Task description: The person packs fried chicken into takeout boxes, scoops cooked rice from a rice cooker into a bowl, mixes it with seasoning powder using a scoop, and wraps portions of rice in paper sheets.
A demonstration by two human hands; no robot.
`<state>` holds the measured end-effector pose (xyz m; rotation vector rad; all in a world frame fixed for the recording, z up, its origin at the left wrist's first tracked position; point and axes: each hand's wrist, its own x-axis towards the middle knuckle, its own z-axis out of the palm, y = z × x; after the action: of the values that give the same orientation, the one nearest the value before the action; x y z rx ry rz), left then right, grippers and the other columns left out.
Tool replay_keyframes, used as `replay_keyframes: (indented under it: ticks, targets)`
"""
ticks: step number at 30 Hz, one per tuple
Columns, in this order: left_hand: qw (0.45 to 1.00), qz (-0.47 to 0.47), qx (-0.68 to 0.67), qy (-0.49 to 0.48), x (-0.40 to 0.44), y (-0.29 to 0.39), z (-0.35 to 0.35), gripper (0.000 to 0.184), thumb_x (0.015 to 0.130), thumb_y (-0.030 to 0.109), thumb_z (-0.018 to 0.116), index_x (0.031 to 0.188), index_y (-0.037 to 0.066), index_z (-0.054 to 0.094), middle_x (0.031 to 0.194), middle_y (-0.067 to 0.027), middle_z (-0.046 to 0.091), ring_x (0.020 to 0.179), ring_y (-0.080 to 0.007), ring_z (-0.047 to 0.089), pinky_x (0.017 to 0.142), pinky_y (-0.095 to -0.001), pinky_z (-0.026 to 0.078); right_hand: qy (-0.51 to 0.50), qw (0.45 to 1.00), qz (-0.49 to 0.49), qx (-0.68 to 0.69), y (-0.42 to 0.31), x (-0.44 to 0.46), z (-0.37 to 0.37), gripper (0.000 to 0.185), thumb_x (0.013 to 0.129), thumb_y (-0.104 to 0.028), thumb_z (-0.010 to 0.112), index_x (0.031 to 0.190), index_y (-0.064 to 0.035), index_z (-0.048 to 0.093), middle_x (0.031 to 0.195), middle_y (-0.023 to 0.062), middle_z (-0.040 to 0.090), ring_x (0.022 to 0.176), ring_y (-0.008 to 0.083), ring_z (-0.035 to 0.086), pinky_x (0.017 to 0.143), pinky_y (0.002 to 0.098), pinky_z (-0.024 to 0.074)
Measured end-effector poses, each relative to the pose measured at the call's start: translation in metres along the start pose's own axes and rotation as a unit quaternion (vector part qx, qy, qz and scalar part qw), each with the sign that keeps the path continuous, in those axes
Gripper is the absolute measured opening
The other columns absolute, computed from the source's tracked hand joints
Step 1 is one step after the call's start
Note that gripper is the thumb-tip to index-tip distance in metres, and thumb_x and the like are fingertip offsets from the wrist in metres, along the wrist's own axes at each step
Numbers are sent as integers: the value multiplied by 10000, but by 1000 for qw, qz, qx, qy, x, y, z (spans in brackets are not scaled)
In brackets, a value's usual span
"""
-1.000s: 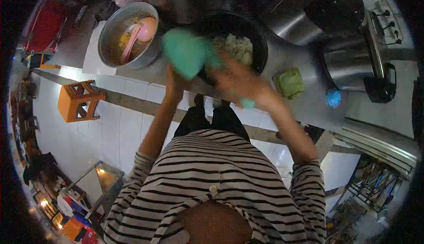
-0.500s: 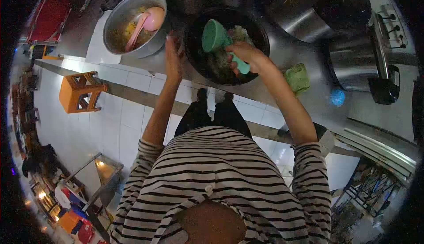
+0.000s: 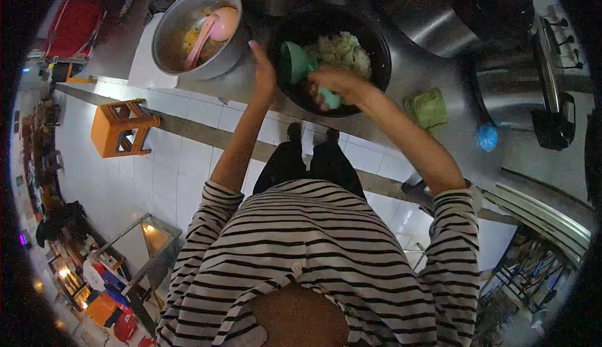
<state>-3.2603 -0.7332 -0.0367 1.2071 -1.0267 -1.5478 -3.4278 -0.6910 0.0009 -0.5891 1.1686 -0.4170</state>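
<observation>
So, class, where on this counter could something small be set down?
Bare counter shows between the black pot and green sponge, and from sponge to blue ball. It's crowded between silver pot and black pot, by the left hand.

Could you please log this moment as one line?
right hand: gripping green scoop in black pot of rice | left hand: open beside pot

- An orange stool [image 3: 105, 132] on the white tiled floor [image 3: 166, 177], at the left.
- A green, squarish pad [image 3: 428, 110] lying on the steel counter [image 3: 407, 71].
- A small blue ball [image 3: 486, 137] just beside a large steel vessel [image 3: 508, 96] with black fittings, at the right.
- A red object [image 3: 75, 21], too dim to identify, at the upper left.
</observation>
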Motion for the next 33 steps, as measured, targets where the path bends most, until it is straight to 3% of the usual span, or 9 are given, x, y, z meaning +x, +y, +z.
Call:
replay_keyframes:
  ticks: [4,6,11,13,17,20,23,30,33]
  targets:
    - [928,-5,-368,-47,-15,-47,-45,571,913,434,188,1292,17,283,1317,-171,313,1186,-253,342,982,-364,266,47,989,-99,-97,-63,-112,45,416,843,-196,460,1207,-65,306,734,100,513,514,183,500,426,341,447]
    - [986,49,-121,99,-57,-69,-40,502,917,389,267,1237,9,343,1215,-137,425,1087,-234,445,883,-339,377,127,812,-423,-383,-33,-76,83,533,791,-166,493,1267,-64,277,765,181,557,476,279,525,461,397,451]
    - [990,-53,-124,45,-106,-33,-5,509,868,313,465,1248,17,298,936,-103,536,870,-176,535,697,-295,455,57,813,-270,-513,-43,-90,103,609,755,-180,492,1311,-90,260,850,293,544,694,367,569,648,442,450]
    - [986,-99,-106,78,-113,-4,6,535,855,306,492,1259,18,291,943,-112,541,864,-167,536,667,-289,455,155,732,-460,-478,-57,-108,71,583,767,-150,485,1310,-116,276,811,265,562,742,361,569,697,440,442]
    - [991,46,123,36,-64,-29,-17,566,849,266,511,1288,4,270,1062,-179,529,977,-239,514,818,-304,401,202,547,-402,-706,-67,-60,-52,549,763,-100,513,1282,-136,338,813,231,579,669,341,583,641,405,465]
    - [965,171,193,44,-27,-14,-19,565,854,233,503,1293,-13,247,1124,-197,496,1024,-279,489,905,-321,337,220,690,-122,-679,-92,-85,-19,525,758,-116,521,1259,-127,363,723,191,582,525,280,573,505,378,468]
    - [940,234,202,143,-24,-4,1,522,859,204,493,1268,-33,271,1147,-199,483,1040,-279,481,914,-326,329,201,649,-163,-715,-89,-57,-40,488,759,-114,511,1232,-112,391,617,138,553,409,211,519,380,345,429]
    - [971,172,85,141,-14,-23,41,355,846,238,518,1061,-44,496,931,-225,574,906,-298,560,797,-348,408,59,668,152,-726,-95,-33,-49,501,755,-194,527,1235,-116,408,555,73,521,392,167,485,338,320,413]
    - [969,113,159,150,-8,-6,38,360,846,274,513,1015,-42,545,877,-214,593,836,-302,582,761,-361,424,181,581,-209,-765,-41,-48,-75,525,751,-188,525,1254,-116,391,604,85,537,418,172,515,367,304,439]
